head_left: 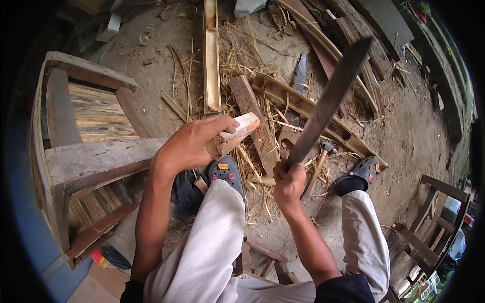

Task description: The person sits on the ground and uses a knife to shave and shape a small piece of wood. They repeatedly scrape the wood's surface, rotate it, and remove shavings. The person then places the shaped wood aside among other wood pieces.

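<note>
My left hand (pixel 187 144) grips a short, rough wood block (pixel 236 134) with a pale top and reddish-brown sides, held out above my left shoe. In my right hand (pixel 289 187) is the handle of a machete (pixel 331 103); its long dark blade points up and away to the right, apart from the block. Below the blade a hammer (pixel 318 169) lies on the ground with its head beside the right wrist's far side. A handsaw (pixel 300 76) lies farther off, partly hidden by split bamboo (pixel 348 137). Beneath the block, a wooden plank (pixel 252 118) rests among the shavings.
A wooden bench frame with slats (pixel 101 156) stands close on the left. Another split bamboo length (pixel 211 65) lies straight ahead. Boards and timber (pixel 348 30) are piled at the far right, and a small wooden frame (pixel 422 227) is at the near right. Bamboo strips litter the dirt floor.
</note>
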`<state>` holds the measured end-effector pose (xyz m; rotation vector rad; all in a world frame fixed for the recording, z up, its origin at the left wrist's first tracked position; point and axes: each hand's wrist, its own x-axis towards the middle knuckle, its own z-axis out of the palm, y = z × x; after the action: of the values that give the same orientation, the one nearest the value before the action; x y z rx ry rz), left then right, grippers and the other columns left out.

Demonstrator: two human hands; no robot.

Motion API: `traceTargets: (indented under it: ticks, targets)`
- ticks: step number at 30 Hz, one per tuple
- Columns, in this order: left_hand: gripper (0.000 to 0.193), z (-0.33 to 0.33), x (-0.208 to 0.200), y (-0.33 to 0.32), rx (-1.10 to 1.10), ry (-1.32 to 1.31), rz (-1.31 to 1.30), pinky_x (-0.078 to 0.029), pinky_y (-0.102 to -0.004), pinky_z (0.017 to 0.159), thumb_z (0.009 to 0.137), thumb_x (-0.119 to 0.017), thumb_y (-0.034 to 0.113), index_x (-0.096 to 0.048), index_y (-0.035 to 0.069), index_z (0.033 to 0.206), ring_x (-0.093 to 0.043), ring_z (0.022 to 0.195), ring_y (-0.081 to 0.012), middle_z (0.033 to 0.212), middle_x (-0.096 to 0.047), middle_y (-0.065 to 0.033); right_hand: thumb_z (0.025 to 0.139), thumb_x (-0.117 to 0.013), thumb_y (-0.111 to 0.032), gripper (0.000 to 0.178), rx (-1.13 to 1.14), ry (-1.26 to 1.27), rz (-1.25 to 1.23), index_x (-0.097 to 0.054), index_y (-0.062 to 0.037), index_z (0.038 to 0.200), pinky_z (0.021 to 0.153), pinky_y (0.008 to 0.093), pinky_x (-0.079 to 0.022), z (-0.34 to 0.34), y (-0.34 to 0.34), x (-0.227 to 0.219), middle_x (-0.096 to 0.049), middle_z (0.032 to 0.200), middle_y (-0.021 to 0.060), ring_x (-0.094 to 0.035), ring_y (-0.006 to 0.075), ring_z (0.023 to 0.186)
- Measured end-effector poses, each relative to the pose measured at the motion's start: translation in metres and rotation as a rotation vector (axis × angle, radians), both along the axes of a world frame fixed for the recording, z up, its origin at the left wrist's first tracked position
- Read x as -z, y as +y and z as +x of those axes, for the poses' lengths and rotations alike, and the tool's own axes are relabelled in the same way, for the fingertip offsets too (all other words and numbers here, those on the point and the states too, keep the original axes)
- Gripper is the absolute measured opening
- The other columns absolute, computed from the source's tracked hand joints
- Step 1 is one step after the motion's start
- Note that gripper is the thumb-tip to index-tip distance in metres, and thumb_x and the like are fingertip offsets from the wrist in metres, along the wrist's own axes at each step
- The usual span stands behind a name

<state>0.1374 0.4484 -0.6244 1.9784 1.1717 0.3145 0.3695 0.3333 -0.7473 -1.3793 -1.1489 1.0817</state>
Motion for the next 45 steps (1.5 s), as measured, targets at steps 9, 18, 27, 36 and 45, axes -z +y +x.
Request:
traceTargets:
  ticks: [9,18,27,36,45]
  targets:
    - [0.061,-0.003,0.002,-0.002,0.012,-0.005,0.025,-0.051,-0.0384,0.095,0.066,-0.066,-0.015,-0.059,0.006,0.123,-0.066,0.112,-0.0303,0.111,-0.07,-0.0139,0.106,-0.025,-0.056,0.067,0.002,-0.063,-0.461,-0.039,-0.0091,0.059,0.046,0.0339,-0.027,0.004,-0.015,0.017,-0.036,0.053,-0.0018,-0.036,0.0132,0.05]
    - [0.064,0.0,-0.001,0.0,0.051,-0.038,-0.03,-0.051,-0.0373,0.094,0.065,-0.065,-0.016,-0.059,0.006,0.125,-0.066,0.111,-0.0306,0.111,-0.07,-0.0137,0.106,-0.032,-0.045,0.065,-0.326,-0.469,-0.624,-0.053,0.0044,0.07,0.057,0.0468,-0.045,-0.014,-0.015,0.02,-0.052,0.059,0.0236,-0.06,0.0413,0.059]
    - [0.061,0.0,-0.001,0.0,-0.002,-0.041,-0.024,-0.051,-0.0375,0.093,0.067,-0.064,-0.015,-0.059,0.005,0.124,-0.066,0.11,-0.0306,0.108,-0.07,-0.0142,0.107,-0.027,-0.047,0.069,-0.105,-0.138,0.112,-0.051,0.0016,0.064,0.05,0.0472,-0.038,-0.007,-0.013,-0.005,-0.047,0.052,0.0157,-0.049,0.036,0.048]
    - [0.066,-0.003,-0.002,-0.001,0.028,-0.007,-0.039,-0.05,-0.0367,0.095,0.062,-0.06,-0.018,-0.059,0.004,0.124,-0.066,0.112,-0.0307,0.11,-0.07,-0.0146,0.108,-0.026,-0.046,0.067,-0.082,-0.139,-0.368,-0.043,-0.0009,0.062,0.05,0.0429,-0.033,0.001,-0.015,0.01,-0.039,0.051,0.0115,-0.038,0.0301,0.047]
    - [0.063,-0.003,0.0,0.006,0.027,-0.015,-0.036,-0.05,-0.0363,0.095,0.064,-0.065,-0.015,-0.06,0.004,0.124,-0.067,0.111,-0.0299,0.112,-0.07,-0.0149,0.107,-0.028,-0.045,0.068,-0.159,-0.36,-0.839,-0.047,0.0035,0.065,0.054,0.0452,-0.04,-0.016,-0.017,0.02,-0.047,0.054,0.0177,-0.049,0.0298,0.05]
